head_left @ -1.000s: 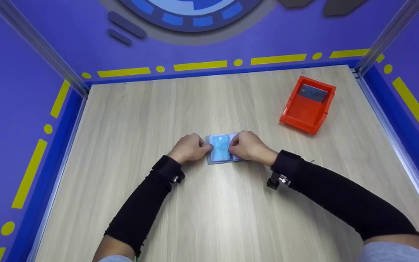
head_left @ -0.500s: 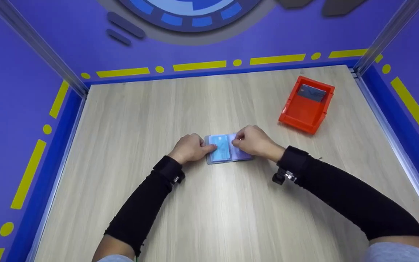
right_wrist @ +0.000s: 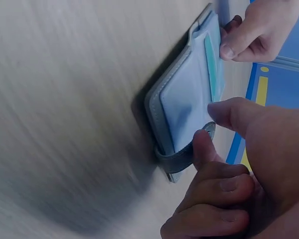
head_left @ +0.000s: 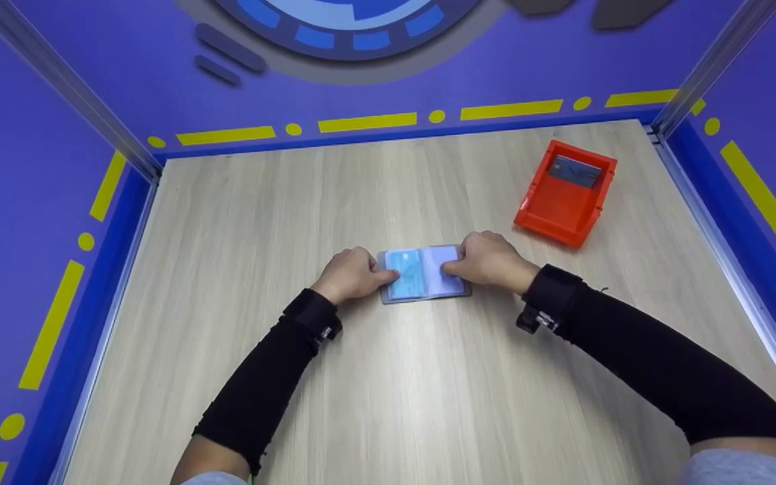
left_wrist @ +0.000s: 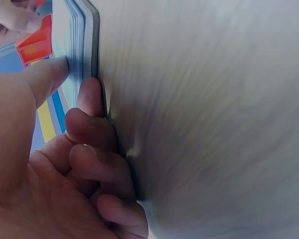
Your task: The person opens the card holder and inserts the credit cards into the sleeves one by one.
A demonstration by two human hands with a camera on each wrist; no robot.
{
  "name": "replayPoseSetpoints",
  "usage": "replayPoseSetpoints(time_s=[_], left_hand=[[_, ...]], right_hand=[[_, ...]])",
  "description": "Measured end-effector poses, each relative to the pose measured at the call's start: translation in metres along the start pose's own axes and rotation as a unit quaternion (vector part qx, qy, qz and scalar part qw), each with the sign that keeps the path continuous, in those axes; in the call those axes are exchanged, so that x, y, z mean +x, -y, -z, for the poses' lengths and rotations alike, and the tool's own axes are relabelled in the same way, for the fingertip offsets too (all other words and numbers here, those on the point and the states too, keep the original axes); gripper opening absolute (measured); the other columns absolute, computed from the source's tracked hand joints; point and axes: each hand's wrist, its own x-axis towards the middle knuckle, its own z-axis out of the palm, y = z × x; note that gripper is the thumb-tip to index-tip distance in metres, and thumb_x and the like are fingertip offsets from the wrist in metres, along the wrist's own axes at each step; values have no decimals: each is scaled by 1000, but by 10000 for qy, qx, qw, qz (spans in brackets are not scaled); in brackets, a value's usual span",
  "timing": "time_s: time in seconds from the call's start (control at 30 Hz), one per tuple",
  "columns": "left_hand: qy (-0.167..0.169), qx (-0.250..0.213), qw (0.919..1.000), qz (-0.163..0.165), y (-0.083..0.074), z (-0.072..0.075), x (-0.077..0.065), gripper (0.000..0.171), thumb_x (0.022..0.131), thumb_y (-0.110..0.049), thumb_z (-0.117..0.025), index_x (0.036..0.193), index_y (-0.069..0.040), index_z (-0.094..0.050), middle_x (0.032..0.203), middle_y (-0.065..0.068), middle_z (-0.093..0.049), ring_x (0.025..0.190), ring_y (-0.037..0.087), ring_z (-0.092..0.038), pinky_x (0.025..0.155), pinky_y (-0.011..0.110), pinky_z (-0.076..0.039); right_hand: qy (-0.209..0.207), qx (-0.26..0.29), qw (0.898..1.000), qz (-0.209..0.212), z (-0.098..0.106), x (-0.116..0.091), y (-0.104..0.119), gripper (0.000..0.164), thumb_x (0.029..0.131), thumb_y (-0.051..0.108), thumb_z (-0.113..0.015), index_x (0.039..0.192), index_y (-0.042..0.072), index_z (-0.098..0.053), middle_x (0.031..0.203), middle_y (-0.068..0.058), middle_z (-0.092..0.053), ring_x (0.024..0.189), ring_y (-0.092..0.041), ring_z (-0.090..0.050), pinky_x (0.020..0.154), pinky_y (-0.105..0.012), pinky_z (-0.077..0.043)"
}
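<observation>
A grey card holder (head_left: 426, 298) with clear sleeves lies spread open on the table. A light-blue card (head_left: 411, 271) shows in its left sleeve, and a pale lilac sleeve page (head_left: 436, 268) makes up the right half. My left hand (head_left: 349, 275) pinches the holder's left edge, thumb on the stacked sleeves (left_wrist: 75, 47) and index finger at the cover's rim. At the opposite edge my right hand (head_left: 492, 263) grips the holder, its thumb over the sleeve page. In the right wrist view, the index finger lies against a dark snap strap (right_wrist: 177, 160) bent up around that edge.
An orange-red bin (head_left: 558, 214) stands at the back right, with a grey card (head_left: 575, 172) leaning inside it at the far end. Blue-purple panels (head_left: 361, 94) wall in the wooden table (head_left: 388, 397) at the back and both sides.
My right hand has slid right, from beside the blue card to the holder's right edge, uncovering the right sleeve page. My left hand has stayed at the left edge.
</observation>
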Motion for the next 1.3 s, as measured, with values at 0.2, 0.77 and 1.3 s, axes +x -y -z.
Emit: replayPoseSetpoints(time_s=[0.2, 0.77, 1.3], left_hand=[[-80, -10, 9999, -134, -2, -1, -2, 64, 98, -59, -78, 56, -23, -45, 56, -11, -37, 57, 11, -39, 57, 30, -31], [-102, -75, 9998, -154, 1, 0, -3, 61, 99, -58, -77, 57, -22, -53, 56, -11, -43, 59, 12, -44, 58, 29, -34], [-250, 22, 9986, -460, 4, 0, -6, 50, 98, -49, -80, 60, -20, -66, 59, -11, -52, 65, 14, -50, 62, 29, -38]], right_hand=[[-20, -32, 10000, 42, 7, -8, -9, 47, 98, 34, -66, 57, 19, -49, 56, 7, -34, 54, -16, -36, 53, -31, -26], [208, 329, 9988, -310, 42, -26, -31, 36, 106, 37, -59, 85, 10, -70, 67, 1, -43, 68, -23, -49, 62, -34, -36], [15, 735, 9972, 156, 67, -39, -12, 39, 107, 35, -55, 83, 12, -75, 65, 2, -45, 64, -21, -45, 61, -33, -34]])
